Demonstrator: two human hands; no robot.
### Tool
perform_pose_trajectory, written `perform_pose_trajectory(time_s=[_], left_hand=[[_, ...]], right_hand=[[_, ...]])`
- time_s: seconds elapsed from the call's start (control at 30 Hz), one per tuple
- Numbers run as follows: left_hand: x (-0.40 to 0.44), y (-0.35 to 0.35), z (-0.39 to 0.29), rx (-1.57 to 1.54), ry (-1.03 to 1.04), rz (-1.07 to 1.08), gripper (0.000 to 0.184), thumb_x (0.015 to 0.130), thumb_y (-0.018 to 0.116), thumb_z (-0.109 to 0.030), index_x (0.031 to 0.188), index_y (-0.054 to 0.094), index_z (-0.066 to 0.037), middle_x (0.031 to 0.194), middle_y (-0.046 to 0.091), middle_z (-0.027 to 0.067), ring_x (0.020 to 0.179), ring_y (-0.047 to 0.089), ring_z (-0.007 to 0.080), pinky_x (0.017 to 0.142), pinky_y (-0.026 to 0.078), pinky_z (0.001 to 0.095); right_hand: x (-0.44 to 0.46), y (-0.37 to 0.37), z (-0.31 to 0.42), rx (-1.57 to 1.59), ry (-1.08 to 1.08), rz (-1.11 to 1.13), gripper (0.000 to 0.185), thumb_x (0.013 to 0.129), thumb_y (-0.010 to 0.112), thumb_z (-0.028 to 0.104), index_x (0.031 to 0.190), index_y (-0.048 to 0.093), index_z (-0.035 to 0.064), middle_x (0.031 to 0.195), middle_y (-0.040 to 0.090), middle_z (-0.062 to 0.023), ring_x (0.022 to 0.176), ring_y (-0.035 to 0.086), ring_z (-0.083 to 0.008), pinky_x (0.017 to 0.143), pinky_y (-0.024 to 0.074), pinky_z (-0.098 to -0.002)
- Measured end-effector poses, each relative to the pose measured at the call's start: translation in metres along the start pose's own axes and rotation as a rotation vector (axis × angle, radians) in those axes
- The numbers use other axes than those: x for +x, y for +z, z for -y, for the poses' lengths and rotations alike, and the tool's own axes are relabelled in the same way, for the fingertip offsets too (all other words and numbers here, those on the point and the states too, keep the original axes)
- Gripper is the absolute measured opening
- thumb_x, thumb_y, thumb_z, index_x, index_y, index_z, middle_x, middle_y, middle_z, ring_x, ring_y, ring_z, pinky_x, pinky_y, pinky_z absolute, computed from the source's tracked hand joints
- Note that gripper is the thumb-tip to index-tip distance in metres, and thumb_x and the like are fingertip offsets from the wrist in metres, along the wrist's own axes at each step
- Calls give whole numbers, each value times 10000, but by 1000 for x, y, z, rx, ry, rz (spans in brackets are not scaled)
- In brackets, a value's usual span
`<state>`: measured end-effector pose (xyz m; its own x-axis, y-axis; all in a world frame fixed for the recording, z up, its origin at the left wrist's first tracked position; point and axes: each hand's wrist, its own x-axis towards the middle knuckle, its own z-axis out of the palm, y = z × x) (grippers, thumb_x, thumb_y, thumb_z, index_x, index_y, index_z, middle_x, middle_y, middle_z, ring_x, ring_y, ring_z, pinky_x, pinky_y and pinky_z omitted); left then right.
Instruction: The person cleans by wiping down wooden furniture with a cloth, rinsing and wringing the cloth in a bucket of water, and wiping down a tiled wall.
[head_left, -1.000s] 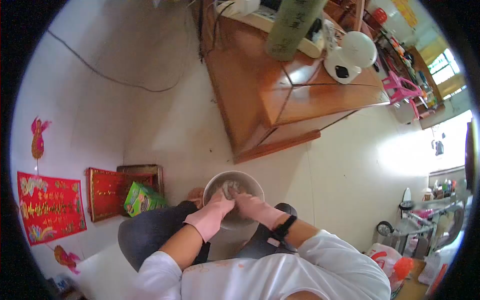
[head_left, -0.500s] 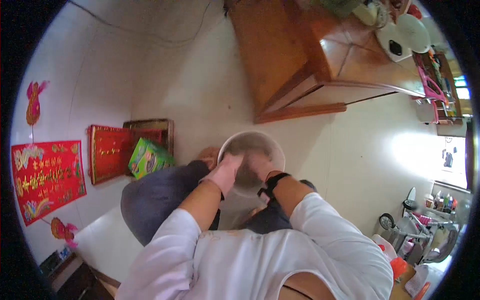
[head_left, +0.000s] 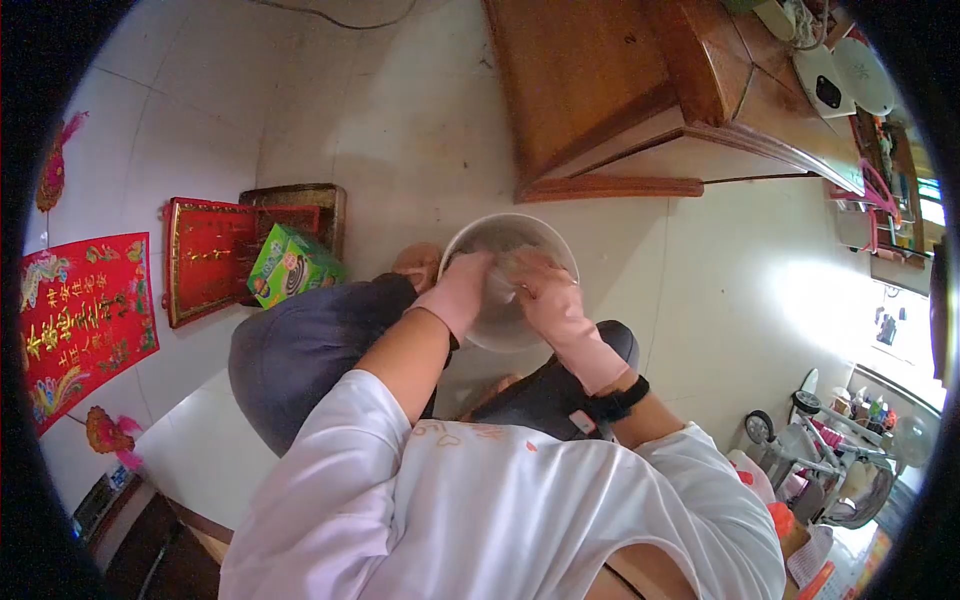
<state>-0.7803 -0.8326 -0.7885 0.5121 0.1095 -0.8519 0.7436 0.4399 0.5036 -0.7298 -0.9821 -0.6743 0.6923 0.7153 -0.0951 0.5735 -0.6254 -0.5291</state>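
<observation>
A round white bucket (head_left: 573, 260) stands on the floor between my bent knees, with something greyish inside, blurred. My left hand (head_left: 462, 290), in a pink rubber glove, reaches over the near left rim with its fingers down inside the bucket. My right hand (head_left: 545, 290), in a matching pink glove, is inside on the right, fingers curled toward the left hand. Between the two hands is a pale, blurry patch; whether it is cloth or water I cannot tell. My left fingertips are hidden.
A wooden cabinet (head_left: 600, 100) stands ahead to the right. On the left, a green box (head_left: 290, 265) leans by a red framed plaque (head_left: 208, 262), near a red poster (head_left: 88, 320) on the wall. A folded wheeled cart (head_left: 815, 440) is at far right.
My right hand has risen in the bucket and turned, so more of its glove shows. The left hand stays inside at the left. The whole view has shifted slightly.
</observation>
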Motion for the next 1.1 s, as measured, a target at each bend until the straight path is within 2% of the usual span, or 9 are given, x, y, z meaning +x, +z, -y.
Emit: perform_pose_trajectory(time_s=[0.13, 0.33, 0.5, 0.57, 0.7, 0.83, 0.93, 1.0, 1.1], left_hand=[[-38, 27, -18, -114, 80, -282, 406, 866, 577, -273, 1183, 573, -19, 1110, 626, 174, 1062, 588, 305, 897, 444, 440], [-2, 30, 5, 150, 52, -301, 412, 883, 550, -276, 1188, 542, 0, 1024, 648, 208, 953, 642, 322, 809, 487, 436], [-38, 22, -27, 420, -77, -176, 549, 937, 437, -441, 1309, 487, -41, 1274, 527, 263, 1223, 491, 376, 1002, 395, 427], [-34, 21, -27, 619, -147, -206, 552, 937, 436, -462, 1271, 527, -33, 1234, 556, 265, 1193, 525, 357, 984, 420, 413], [-2, 8, 25, 1808, 497, -75, 372, 757, 659, -153, 1115, 644, -53, 1100, 637, 163, 1076, 599, 281, 978, 418, 386], [-1, 23, 18, 357, 473, -545, 340, 844, 479, -238, 1018, 635, 10, 1015, 618, 289, 1025, 574, 435, 897, 454, 468], [-10, 26, 1, 297, 466, -495, 359, 842, 486, -272, 967, 632, 32, 1018, 609, 297, 995, 575, 443, 885, 452, 465], [-48, 33, -34, 349, 411, -468, 377, 851, 488, -296, 949, 633, 38, 1025, 607, 296, 979, 576, 443, 866, 456, 466], [-44, 38, -29, 458, 597, -538, 384, 853, 494, -301, 938, 639, 44, 1004, 614, 289, 960, 580, 442, 849, 458, 465]], right_hand=[[0, -22, 20, -225, 242, 341, 267, 824, 619, 206, 1040, 656, 54, 1064, 648, -177, 1022, 613, -337, 860, 501, -432], [24, -5, 13, -298, 256, 671, 278, 814, 570, 132, 1061, 628, 18, 1030, 654, -197, 979, 637, -345, 867, 502, -441], [41, 61, -28, -347, 95, 642, 293, 819, 567, 149, 1080, 640, 39, 1054, 654, -203, 1036, 620, -345, 898, 490, -437], [47, 66, -36, -339, 141, 705, 311, 829, 561, 159, 1112, 631, 51, 1102, 639, -204, 1071, 604, -343, 920, 478, -435], [51, 112, -88, -249, 217, 733, 423, 833, 570, 162, 1250, 557, 90, 1215, 596, -190, 1141, 560, -333, 964, 448, -416], [37, 68, -75, 265, 460, 434, 559, 833, 553, 130, 1380, 444, 162, 1286, 554, -190, 1217, 505, -350, 989, 421, -412], [32, 64, -68, 22, 454, 451, 724, 821, 601, 144, 1470, 284, 199, 1298, 549, -177, 1251, 483, -331, 1004, 403, -385], [34, 51, -40, 260, 555, 414, 853, 755, 633, 22, 1485, 222, 180, 1426, 398, -163, 1324, 386, -324, 1063, 356, -391], [31, 38, -22, 199, 610, 419, 698, 830, 630, 273, 1443, 307, 190, 1286, 535, -231, 1228, 488, -373, 1004, 403, -430]])
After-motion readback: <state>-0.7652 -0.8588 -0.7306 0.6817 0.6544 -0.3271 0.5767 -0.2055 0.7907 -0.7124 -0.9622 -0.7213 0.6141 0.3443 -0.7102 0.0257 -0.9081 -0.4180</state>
